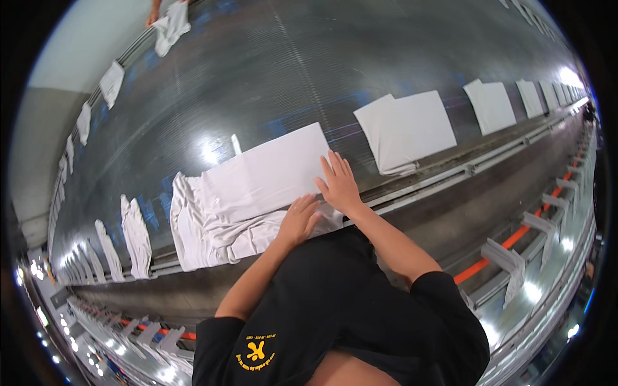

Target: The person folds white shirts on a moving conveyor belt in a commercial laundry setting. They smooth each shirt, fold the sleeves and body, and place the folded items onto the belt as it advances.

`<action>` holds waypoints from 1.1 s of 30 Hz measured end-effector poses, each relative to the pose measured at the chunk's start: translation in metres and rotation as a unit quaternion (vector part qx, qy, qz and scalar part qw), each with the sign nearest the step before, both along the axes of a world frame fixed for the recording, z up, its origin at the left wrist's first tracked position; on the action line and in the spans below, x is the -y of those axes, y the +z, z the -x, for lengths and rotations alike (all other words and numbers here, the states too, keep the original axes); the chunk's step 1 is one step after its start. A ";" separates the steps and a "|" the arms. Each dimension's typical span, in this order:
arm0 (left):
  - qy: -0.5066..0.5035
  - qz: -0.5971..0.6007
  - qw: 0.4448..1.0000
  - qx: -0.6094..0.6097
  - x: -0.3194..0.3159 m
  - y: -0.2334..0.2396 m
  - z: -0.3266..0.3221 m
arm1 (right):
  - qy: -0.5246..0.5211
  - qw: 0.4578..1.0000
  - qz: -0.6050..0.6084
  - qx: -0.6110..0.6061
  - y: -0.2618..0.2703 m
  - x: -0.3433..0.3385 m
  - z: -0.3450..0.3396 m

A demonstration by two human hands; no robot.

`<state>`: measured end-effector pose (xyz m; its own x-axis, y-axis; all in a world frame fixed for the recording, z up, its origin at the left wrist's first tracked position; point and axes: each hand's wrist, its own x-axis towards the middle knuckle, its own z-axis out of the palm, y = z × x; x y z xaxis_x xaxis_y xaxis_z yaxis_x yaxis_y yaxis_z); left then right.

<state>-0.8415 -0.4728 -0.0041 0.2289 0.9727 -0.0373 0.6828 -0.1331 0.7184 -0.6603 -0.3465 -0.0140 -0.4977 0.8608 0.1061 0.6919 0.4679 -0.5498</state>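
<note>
A white fabric piece (270,173) lies on the long dark table (251,87) before me. Its upper right part is smooth and flat, while the left side and near edge are bunched in folds. My right hand (339,186) rests palm down at the right edge of the fabric, fingers apart. Close by, my left hand (300,219) lies on the near edge, over the wrinkled cloth, its fingers slightly spread. Neither hand grips anything. A small white strip (235,144) sticks out past the far edge of the fabric.
Flat white fabric pieces (410,130) continue in a row to the right; crumpled ones (136,236) lie to the left. A metal rail (415,189) runs along the near edge. At the far edge, another person's hand (152,18) touches white cloth (172,26). Behind me stands another table (526,294).
</note>
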 end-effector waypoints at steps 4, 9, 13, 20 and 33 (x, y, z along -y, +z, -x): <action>0.212 0.077 0.973 0.041 0.068 0.040 0.038 | 0.105 0.983 0.006 0.152 -0.040 -0.039 0.033; 0.509 0.091 0.853 0.068 0.171 0.059 0.057 | 0.047 0.981 -0.105 0.157 -0.064 -0.120 0.072; 0.635 0.079 0.752 0.158 0.226 0.050 0.070 | 0.009 0.980 -0.103 0.167 -0.066 -0.110 0.078; 0.680 0.024 0.705 0.200 0.249 0.028 0.137 | 0.032 0.971 -0.103 0.212 -0.051 -0.022 0.030; 0.504 0.129 0.854 0.018 0.198 0.021 0.266 | 0.233 0.961 0.134 0.068 0.014 0.130 0.387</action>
<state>-1.1070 -0.6709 0.0171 -0.7141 0.6368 -0.2909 0.3342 0.6752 0.6576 -1.0472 -0.4770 0.0004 -0.8292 0.5286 -0.1816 0.5155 0.5977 -0.6140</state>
